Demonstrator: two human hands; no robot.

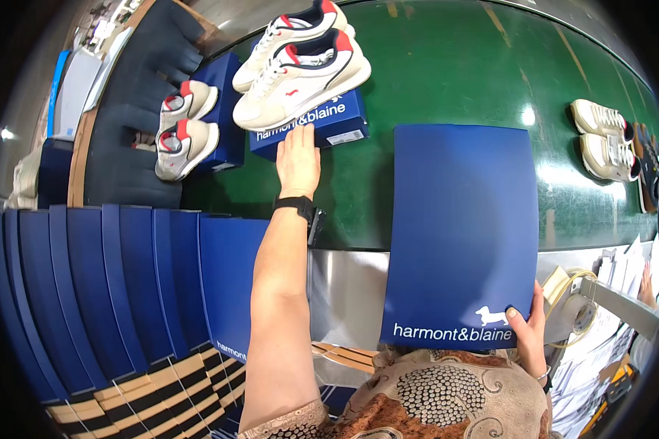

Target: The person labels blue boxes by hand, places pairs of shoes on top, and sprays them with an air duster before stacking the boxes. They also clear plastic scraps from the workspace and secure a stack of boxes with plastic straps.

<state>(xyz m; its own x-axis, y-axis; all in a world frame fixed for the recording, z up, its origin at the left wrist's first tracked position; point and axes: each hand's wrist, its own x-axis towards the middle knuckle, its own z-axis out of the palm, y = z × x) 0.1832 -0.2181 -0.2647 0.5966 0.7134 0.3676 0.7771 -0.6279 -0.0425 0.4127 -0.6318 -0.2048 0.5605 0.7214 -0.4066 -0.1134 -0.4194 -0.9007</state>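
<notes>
My left hand (299, 162) reaches forward, its fingers stretched out flat against the front of a blue shoebox (351, 117). A pair of cream sneakers (300, 84) with red and navy trim rests on top of that box. My right hand (531, 333) grips the near right corner of a large blue shoebox (463, 219), thumb on its upper face and fingers underneath. This box lies flat close to my body, partly over the green surface. Whether it is a whole box or only a lid, I cannot tell.
A green conveyor belt (447, 66) runs across in front. To the left, another sneaker pair (187, 139) sits by a blue box (223, 121). Several blue shoeboxes (135, 285) stand in a row at lower left. More shoes (604, 143) and a tape roll (580, 314) are at right.
</notes>
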